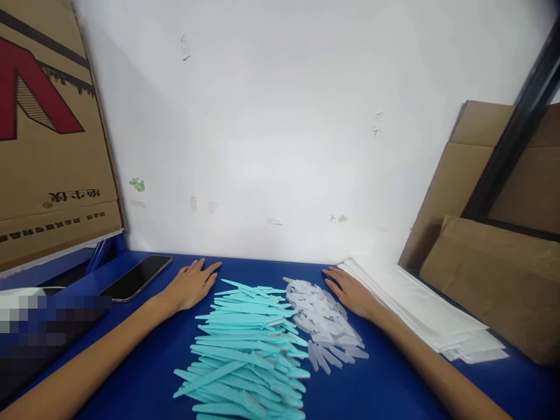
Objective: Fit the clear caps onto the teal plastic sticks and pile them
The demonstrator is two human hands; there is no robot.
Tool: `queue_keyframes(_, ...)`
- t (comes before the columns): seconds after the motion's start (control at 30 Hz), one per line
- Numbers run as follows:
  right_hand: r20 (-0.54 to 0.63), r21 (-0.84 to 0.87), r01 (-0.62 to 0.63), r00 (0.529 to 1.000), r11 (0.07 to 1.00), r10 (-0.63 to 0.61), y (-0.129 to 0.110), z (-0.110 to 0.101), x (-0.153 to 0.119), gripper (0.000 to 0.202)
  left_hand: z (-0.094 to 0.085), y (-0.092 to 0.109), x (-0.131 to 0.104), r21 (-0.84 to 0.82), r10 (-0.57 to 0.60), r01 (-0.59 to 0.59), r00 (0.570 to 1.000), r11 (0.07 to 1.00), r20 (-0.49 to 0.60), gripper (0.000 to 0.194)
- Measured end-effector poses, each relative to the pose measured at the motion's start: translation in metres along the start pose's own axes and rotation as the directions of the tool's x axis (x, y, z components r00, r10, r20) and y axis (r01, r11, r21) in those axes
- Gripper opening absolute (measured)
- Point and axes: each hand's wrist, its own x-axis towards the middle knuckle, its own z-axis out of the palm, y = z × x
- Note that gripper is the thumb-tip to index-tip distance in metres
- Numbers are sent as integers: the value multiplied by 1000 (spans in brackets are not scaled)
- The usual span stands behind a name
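Observation:
Many turquoise plastic sticks with narrow tips (245, 350) lie in a long heap on the blue table (144, 373). To the right of them is a pile of small translucent plastic pieces (321, 318). My left hand (190, 286) rests flat on the table, beyond the heap's upper left, with fingers spread and nothing held. On the other side, my right hand (350, 291) lies palm down beside the translucent pile, its fingers apart and holding nothing. A stack of white sheets or bags (429, 315) reaches close to that hand.
A dark phone (137, 278) lies left of my left hand. A large printed cardboard box (52, 134) stands at the left. More cardboard (494, 280) and a black bar (511, 134) are at the right. A white wall (280, 128) rises behind the table.

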Motion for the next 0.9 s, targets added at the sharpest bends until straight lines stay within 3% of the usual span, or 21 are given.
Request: queue_keyframes(0.9,17,-56,5,1000,998,-4,4,4,2,57,3,-2,3,24,-1,1,1000,1000,-1,56)
